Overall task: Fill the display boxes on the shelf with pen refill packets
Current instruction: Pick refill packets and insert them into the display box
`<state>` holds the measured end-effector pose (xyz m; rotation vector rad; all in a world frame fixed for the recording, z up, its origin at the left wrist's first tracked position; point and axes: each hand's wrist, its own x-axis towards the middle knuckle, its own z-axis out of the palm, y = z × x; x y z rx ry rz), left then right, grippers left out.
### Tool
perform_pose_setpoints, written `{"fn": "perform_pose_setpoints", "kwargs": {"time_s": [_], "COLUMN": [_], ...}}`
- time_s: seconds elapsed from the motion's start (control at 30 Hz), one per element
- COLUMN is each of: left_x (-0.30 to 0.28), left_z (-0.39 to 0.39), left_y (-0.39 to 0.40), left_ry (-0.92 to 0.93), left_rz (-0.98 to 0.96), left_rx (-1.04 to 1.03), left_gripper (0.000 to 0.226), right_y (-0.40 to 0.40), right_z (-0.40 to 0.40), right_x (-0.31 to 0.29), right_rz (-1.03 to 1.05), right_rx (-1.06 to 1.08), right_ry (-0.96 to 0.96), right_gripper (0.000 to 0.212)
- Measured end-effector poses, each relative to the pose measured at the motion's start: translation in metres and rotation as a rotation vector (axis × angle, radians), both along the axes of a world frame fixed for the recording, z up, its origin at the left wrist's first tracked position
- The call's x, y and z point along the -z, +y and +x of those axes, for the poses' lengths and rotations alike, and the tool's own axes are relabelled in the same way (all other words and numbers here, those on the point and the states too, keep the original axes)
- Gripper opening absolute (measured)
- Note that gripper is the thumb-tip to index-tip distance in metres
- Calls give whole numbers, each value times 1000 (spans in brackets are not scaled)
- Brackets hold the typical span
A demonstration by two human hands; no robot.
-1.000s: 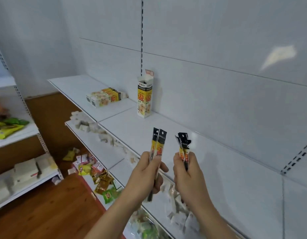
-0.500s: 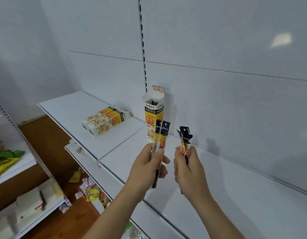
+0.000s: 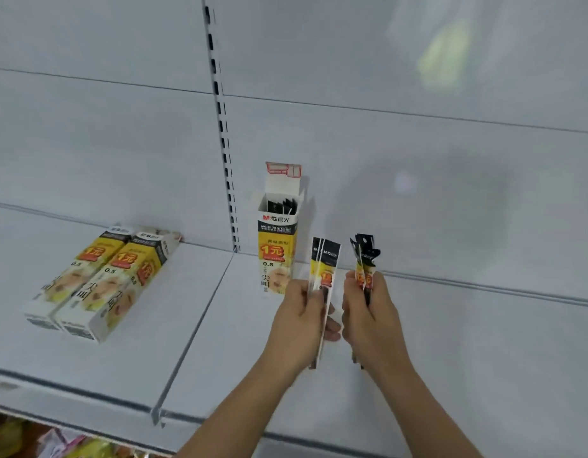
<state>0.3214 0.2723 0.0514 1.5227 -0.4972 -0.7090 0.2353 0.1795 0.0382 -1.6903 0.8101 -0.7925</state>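
An upright display box [image 3: 275,246], yellow and white with its top flap open, stands on the white shelf [image 3: 154,342] against the back panel; dark packet tops show inside it. My left hand [image 3: 299,320] grips two pen refill packets [image 3: 325,266] held upright just right of the box. My right hand [image 3: 368,312] grips a second small bunch of refill packets [image 3: 365,259] with black tops, close beside the left hand. Both hands hover in front of the shelf, a little lower than the box's opening.
Two closed boxes [image 3: 97,279] of the same kind lie flat side by side on the shelf's left section. A slotted upright rail [image 3: 223,133] runs up the back panel behind the standing box. Colourful packets [image 3: 71,447] show below the shelf edge at bottom left.
The camera has come closer to the shelf and turned toward it, so the standing box now sits just left of my hands. Both hands still hold their packets in the same grip.
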Motion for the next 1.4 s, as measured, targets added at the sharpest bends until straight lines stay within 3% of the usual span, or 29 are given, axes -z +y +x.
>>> {"fn": "perform_pose_setpoints", "kwargs": {"time_s": [0.07,0.2,0.3,0.43,0.57,0.67,0.73,0.83,0.93,1.03,1.13,1.3,1.4], "left_x": [7,17,21,29,39,40,38,31,22,6,-6,-12,-14], "left_z": [2,4,9,15,18,19,21,26,36,52,68,92,104], "left_y": [-4,-12,-16,-20,-21,-21,-17,-2,13,23,27,15,7], "left_ry": [-34,-408,-553,-707,-880,-1021,-1077,-1155,-1232,-1147,-951,-557,-463], "left_rz": [46,273,360,442,550,591,594,509,273,31,-37,10,11], "left_rx": [20,47,43,66,96,99,95,16,-147,-364,-468,-244,-70], "left_gripper": [16,26,36,26,21,31,34,33,19,32,59,105,105], "right_y": [2,4,2,-7,-15,-22,-24,-26,-26,-25,-30,-39,-37], "right_z": [-2,-5,-2,5,18,25,28,29,29,28,22,13,7], "right_x": [5,8,6,13,20,26,28,30,32,31,27,12,2], "right_rz": [20,18,-17,-144,-251,-325,-359,-420,-449,-494,-463,-347,-266], "right_rx": [58,134,156,122,129,112,115,116,121,126,91,106,103], "right_ry": [33,116,177,375,451,534,559,614,709,775,783,681,605], "right_gripper": [20,22,23,32,41,26,11,18,25,32,31,15,18]}}
